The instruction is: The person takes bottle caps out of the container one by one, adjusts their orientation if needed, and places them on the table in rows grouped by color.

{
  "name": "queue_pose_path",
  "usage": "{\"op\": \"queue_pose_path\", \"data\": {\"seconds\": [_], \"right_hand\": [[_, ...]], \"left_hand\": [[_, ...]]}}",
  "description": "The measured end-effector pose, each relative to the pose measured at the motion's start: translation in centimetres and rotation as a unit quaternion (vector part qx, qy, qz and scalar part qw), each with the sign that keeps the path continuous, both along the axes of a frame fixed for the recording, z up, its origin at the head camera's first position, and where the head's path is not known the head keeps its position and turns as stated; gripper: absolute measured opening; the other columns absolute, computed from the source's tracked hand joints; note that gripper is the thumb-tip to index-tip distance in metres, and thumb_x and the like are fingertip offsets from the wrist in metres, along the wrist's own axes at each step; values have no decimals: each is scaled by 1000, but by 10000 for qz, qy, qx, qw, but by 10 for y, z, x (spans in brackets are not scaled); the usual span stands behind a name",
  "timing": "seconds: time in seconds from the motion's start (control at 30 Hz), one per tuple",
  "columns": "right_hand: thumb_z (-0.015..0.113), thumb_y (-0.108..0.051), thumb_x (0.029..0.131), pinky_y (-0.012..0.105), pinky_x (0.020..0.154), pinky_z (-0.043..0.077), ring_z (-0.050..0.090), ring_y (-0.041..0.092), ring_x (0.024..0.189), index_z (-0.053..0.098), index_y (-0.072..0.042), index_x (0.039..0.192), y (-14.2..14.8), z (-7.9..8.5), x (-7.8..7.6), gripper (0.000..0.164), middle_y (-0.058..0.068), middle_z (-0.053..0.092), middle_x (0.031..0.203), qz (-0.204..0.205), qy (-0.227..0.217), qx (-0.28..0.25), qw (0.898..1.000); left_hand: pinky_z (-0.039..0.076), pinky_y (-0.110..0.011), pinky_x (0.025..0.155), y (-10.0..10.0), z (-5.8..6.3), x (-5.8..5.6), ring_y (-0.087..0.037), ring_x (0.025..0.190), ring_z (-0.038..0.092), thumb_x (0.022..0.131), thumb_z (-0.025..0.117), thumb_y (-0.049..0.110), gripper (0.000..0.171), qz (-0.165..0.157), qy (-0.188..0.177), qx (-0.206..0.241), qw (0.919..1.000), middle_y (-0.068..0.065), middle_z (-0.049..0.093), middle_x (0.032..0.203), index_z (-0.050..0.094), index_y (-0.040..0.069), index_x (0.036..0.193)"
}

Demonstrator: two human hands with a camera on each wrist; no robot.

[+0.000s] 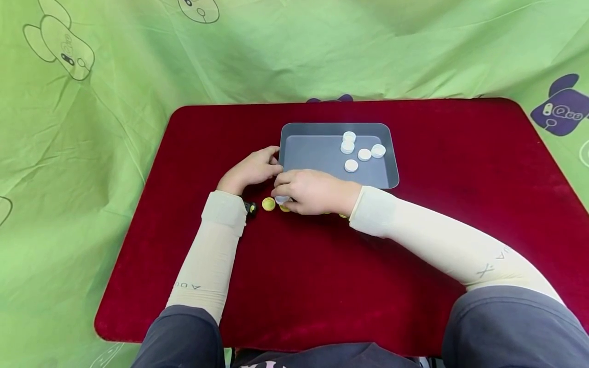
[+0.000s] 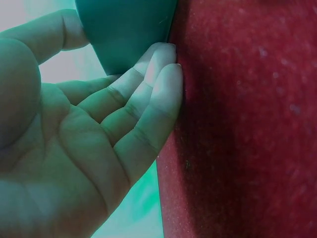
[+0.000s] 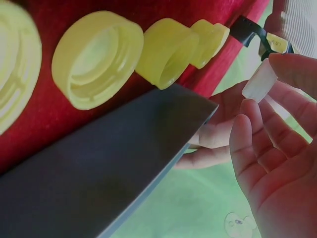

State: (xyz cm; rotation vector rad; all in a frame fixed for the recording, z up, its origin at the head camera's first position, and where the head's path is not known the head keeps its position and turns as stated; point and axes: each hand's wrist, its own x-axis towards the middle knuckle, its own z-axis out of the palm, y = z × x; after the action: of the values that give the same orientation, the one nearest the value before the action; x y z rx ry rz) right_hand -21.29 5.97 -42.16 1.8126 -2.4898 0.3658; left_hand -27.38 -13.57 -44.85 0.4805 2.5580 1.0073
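My right hand (image 1: 313, 191) pinches a white bottle cap (image 3: 260, 82) between thumb and fingertips, just in front of the tray's near left corner. In the head view this cap sits right above a row of yellow bottle caps (image 1: 269, 204), partly hidden by the hand. My left hand (image 1: 253, 169) grips the grey tray (image 1: 281, 138) at its left near corner, its thumb on one side and fingertips against the outer wall (image 2: 126, 34). Several white caps (image 1: 351, 165) lie in the tray's right half.
The yellow caps (image 3: 99, 59) stand along the tray's near side on the red tablecloth (image 1: 322, 286). A small black strap with a yellow part (image 3: 277, 43) shows at the left wrist. Green printed cloth (image 1: 276, 56) hangs behind the table.
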Motion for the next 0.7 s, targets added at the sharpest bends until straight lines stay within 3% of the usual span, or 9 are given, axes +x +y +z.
{"op": "queue_pose_path", "data": {"seconds": [0.4, 0.7], "right_hand": [[66, -12, 88, 34, 90, 48, 59, 21, 102, 70, -6, 112, -6, -5, 5, 25, 5, 62, 110, 165, -237, 92, 9995], [66, -12, 89, 35, 87, 49, 60, 20, 101, 70, -8, 114, -11, -7, 7, 26, 5, 62, 111, 295, -158, 231, 9992]], "left_hand": [[48, -33, 80, 0, -1, -1, -20, 82, 62, 87, 55, 15, 61, 41, -125, 65, 9999, -8, 62, 103, 39, 6, 145], [49, -32, 77, 0, -2, -1, -21, 80, 63, 88, 55, 14, 58, 46, -144, 165, 9997, -9, 62, 101, 41, 7, 144]]}}
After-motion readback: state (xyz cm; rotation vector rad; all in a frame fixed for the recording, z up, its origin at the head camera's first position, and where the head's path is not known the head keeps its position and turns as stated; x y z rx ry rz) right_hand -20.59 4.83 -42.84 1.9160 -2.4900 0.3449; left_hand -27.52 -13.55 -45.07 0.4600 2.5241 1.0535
